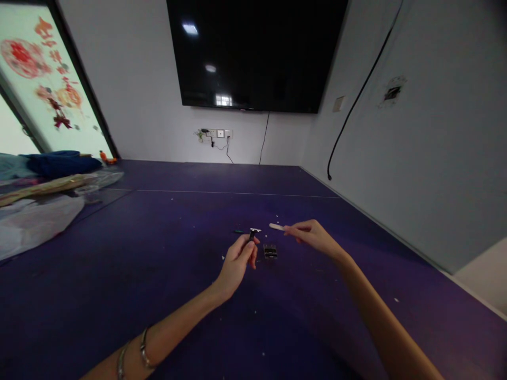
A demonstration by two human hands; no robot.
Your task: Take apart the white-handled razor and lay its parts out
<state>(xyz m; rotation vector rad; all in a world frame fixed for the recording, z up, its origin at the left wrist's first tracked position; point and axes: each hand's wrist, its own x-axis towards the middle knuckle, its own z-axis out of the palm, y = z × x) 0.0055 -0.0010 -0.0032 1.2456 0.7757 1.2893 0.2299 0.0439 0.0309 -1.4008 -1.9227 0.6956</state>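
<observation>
My left hand (pixel 236 262) is closed around the dark handle of a small razor-like tool (pixel 253 233), whose pale crossbar head points up and away. Between thumb and fingers, my right hand (pixel 311 234) pinches a flat, pale, rounded stick (pixel 276 227). The stick's free end points left, toward the tool, with a gap between them. Just below and between both hands, a small black box-like piece (pixel 270 252) lies on the purple surface (pixel 190 316); its details are too small to read. A thin green item (pixel 238 231) lies left of the tool.
White scraps are scattered over the purple surface. Plastic bags (pixel 39 221) and folded blue cloth (pixel 59 163) lie at the left. A large television (pixel 257 58) hangs on the far wall above sockets (pixel 220 134). A black cable (pixel 362 87) dangles along the right wall.
</observation>
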